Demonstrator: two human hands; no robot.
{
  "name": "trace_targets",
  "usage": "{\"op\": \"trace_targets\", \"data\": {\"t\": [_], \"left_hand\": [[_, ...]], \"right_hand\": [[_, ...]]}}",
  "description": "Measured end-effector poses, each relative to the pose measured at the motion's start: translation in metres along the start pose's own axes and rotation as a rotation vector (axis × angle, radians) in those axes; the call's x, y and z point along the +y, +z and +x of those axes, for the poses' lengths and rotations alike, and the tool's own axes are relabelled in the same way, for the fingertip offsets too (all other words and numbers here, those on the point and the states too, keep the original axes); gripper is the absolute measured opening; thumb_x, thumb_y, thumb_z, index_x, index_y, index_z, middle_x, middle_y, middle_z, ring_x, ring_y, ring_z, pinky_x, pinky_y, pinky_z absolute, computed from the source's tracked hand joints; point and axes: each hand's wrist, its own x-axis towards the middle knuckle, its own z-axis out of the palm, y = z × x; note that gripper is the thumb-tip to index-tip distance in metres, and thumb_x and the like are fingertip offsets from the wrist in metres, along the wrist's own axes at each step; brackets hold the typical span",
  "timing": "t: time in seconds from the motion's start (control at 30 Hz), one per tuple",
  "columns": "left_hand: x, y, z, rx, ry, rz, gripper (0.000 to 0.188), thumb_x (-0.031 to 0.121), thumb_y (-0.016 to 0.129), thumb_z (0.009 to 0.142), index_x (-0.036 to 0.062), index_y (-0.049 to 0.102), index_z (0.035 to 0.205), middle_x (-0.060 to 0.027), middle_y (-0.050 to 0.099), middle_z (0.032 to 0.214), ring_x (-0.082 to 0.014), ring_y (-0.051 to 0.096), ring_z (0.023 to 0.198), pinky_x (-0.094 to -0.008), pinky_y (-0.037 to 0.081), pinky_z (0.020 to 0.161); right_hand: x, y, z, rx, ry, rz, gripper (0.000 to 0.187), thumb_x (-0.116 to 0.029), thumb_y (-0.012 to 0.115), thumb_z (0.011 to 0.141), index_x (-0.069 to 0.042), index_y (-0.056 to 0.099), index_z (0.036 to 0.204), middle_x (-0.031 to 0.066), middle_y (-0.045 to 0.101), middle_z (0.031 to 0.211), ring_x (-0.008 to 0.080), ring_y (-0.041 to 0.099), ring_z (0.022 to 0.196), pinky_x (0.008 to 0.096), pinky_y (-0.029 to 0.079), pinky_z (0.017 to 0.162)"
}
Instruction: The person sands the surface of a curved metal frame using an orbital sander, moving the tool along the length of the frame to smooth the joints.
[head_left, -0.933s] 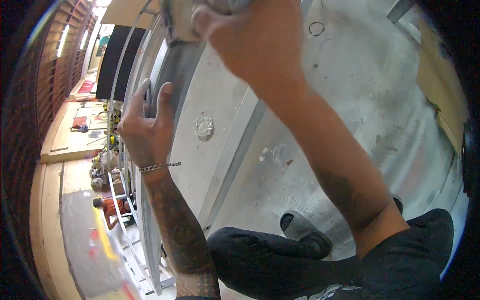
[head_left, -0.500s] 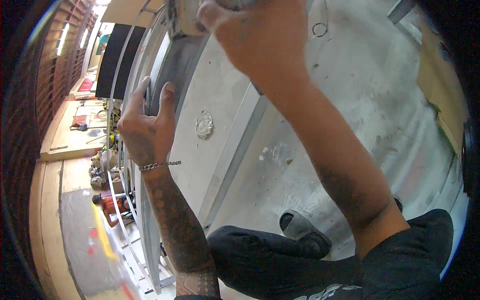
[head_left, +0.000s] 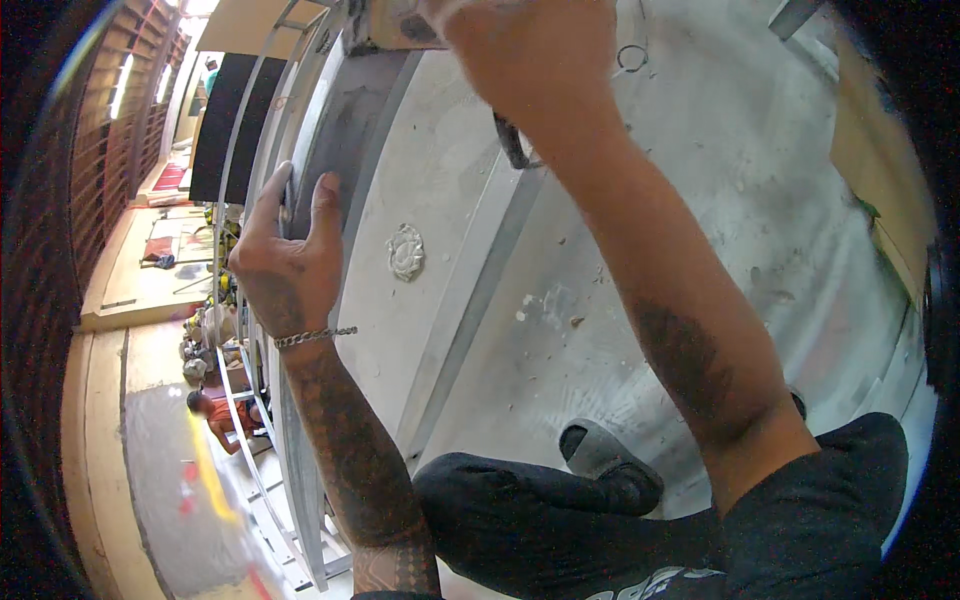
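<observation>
A grey metal bar [head_left: 350,120] runs along the left side of a frame, and my left hand [head_left: 290,245] grips its edge. The thumb lies on the bar's face while the fingers reach over the outer side. At the top edge of the view, my right hand [head_left: 530,60] is closed on a dusty, block-shaped tool [head_left: 400,22] resting against the same bar. Most of that tool and the right fingers are cut off or hidden. A dark curved piece [head_left: 512,140] shows below the right wrist; what it belongs to is unclear.
A slanting metal bar [head_left: 470,270] crosses the frame over a dusty pale floor [head_left: 640,300]. A crumpled whitish lump [head_left: 405,252] lies between the bars. A ring-shaped loop [head_left: 632,59] is farther off. Another person [head_left: 225,418] sits at lower left, beyond the frame.
My right hand and the tool have moved a little farther away along the bar. The dark curved piece below the wrist shows more. My left hand stays nearly in place.
</observation>
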Motion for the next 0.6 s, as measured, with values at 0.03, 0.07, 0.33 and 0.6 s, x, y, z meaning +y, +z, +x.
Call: {"op": "trace_targets", "data": {"t": [0.03,0.07,0.33,0.6], "left_hand": [[0.0,0.0,0.0,0.001,0.001,-0.001,0.055,0.039,0.081,0.087,-0.0031,0.073,0.122,-0.0275,0.074,0.114,-0.0384,0.074,0.108,-0.044,0.055,0.096],[0.0,0.001,-0.001,0.003,0.001,0.006,0.055,0.038,0.081,0.086,-0.0031,0.073,0.122,-0.0275,0.074,0.113,-0.0383,0.074,0.108,-0.0439,0.055,0.096],[-0.002,-0.003,-0.001,-0.013,-0.012,0.007,0.053,0.035,0.082,0.085,-0.0035,0.073,0.121,-0.0275,0.075,0.11,-0.0379,0.075,0.105,-0.0441,0.056,0.094],[0.002,0.0,0.0,-0.016,-0.023,-0.016,0.053,0.034,0.082,0.085,-0.0038,0.072,0.122,-0.0283,0.075,0.109,-0.0386,0.075,0.105,-0.0447,0.056,0.093]], "right_hand": [[0.001,-0.001,0.001,0.001,-0.001,0.0,0.071,-0.014,0.08,0.08,-0.008,0.048,0.143,0.0272,0.054,0.116,0.0451,0.065,0.107,0.0498,0.054,0.095],[0.002,-0.002,0.002,0.011,0.053,-0.032,0.07,-0.014,0.08,0.08,-0.008,0.049,0.143,0.0271,0.055,0.115,0.0453,0.065,0.106,0.0502,0.053,0.095],[-0.051,-0.023,-0.026,-0.218,0.218,-0.066,0.071,-0.013,0.079,0.081,-0.01,0.046,0.145,0.0275,0.052,0.117,0.047,0.065,0.105,0.052,0.055,0.093],[-0.018,-0.002,0.008,-0.056,0.099,-0.07,0.07,-0.015,0.078,0.084,-0.011,0.046,0.145,0.0283,0.051,0.118,0.0458,0.065,0.105,0.0514,0.054,0.093]]}}
